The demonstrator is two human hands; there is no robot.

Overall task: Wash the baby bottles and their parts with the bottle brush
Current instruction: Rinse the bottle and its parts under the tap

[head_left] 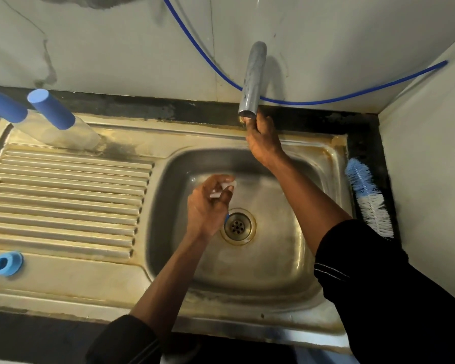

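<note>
My left hand hovers over the sink basin above the drain, fingers curled round a small clear bottle part; a bit of blue shows under the palm. My right hand reaches back to the base of the steel tap and grips something there that the fingers hide. Two clear baby bottles with blue caps stand at the back left of the drainboard. A blue bottle ring lies at the drainboard's front left. The blue and white bottle brush lies on the sink's right rim.
The ribbed steel drainboard fills the left side. A blue hose runs along the back wall behind the tap. A white wall closes in on the right, close to the brush. The drain sits mid-basin.
</note>
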